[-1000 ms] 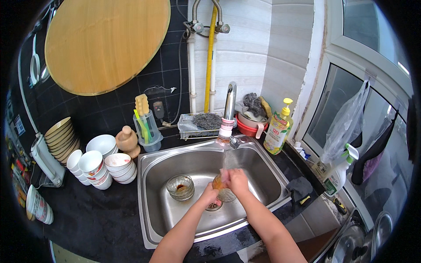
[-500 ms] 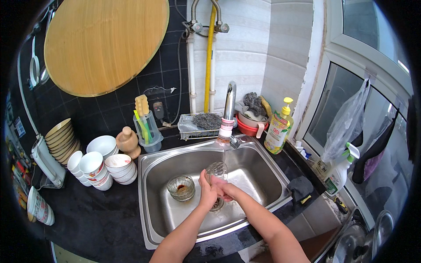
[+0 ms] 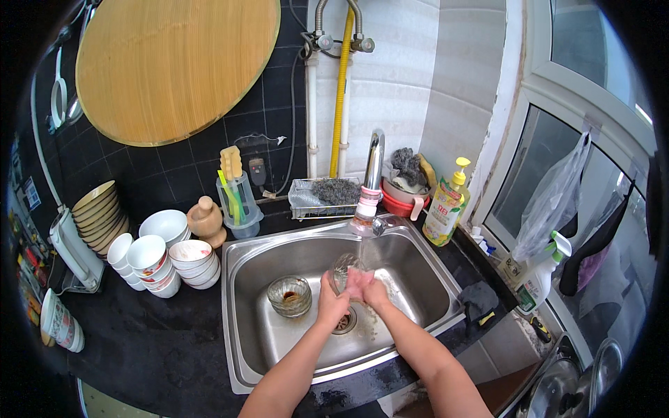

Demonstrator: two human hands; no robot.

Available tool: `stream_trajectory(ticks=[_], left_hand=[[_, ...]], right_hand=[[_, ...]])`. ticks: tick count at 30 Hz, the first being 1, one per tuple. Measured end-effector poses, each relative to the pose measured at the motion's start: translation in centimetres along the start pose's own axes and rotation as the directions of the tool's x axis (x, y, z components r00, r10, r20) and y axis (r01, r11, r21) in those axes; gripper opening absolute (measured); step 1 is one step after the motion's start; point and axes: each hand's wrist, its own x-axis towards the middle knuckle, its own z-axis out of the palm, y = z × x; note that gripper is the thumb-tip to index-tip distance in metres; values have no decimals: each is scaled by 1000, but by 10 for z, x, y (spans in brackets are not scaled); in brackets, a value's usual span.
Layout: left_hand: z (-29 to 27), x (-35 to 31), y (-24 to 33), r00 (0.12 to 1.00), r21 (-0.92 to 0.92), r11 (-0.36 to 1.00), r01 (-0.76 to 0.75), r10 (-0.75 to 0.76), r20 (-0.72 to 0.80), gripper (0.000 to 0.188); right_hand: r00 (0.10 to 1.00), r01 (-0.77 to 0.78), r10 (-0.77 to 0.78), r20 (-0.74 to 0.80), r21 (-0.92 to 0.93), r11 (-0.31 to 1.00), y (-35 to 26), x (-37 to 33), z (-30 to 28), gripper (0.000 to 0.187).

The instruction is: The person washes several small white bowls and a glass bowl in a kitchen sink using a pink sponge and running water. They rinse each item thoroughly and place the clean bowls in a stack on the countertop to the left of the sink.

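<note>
In the steel sink [image 3: 240, 341], my left hand [image 3: 333, 299] grips a clear patterned glass bowl [image 3: 341, 268], tilted under the faucet [image 3: 374, 167]. Water runs down over it. My right hand [image 3: 373, 289] is close beside the bowl, its fingers drawn together around a pinkish patch. Whether that patch is a cloth or wet fingers I cannot make out. To the left, on the sink floor, sits a stack of similar glass bowls [image 3: 290, 305] with brown residue inside. The drain [image 3: 346, 322] shows just below my hands.
White bowls [image 3: 164, 254] and brown-rimmed bowls [image 3: 101, 216] stand stacked on the left counter, near a wooden mortar [image 3: 205, 219] and a utensil holder [image 3: 239, 209]. Behind the sink are a wire rack [image 3: 322, 209], red basin [image 3: 397, 203] and yellow soap bottle [image 3: 446, 209]. A dark cloth [image 3: 477, 301] lies right.
My right hand has shifted rightward, away from my left hand, and the pinkish patch shows more. The glass bowl has turned in my left hand. The whole view has shifted slightly.
</note>
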Motion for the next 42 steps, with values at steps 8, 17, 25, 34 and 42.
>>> stream_trajectory(ticks=[8,17,25,34,42], left_hand=[[-11,11,-5,919,90,948,306,-319,233,57],[9,16,-44,980,-79,987,-140,126,-156,41],[10,4,-19,996,-239,969,69,-80,-34,43],[-7,8,-18,790,-121,833,539,-451,415,61],[-7,4,-7,868,-6,959,284,-255,427,44]], right_hand=[[950,197,-251,-184,-270,943,20,8,7,29],[966,-194,166,197,137,971,-28,-28,2,32],[1000,24,-25,-3,-142,990,-14,-13,-11,35],[832,389,-548,-88,-612,688,-44,-40,-18,26],[290,902,-915,281,-400,163,-50,-40,-3,21]])
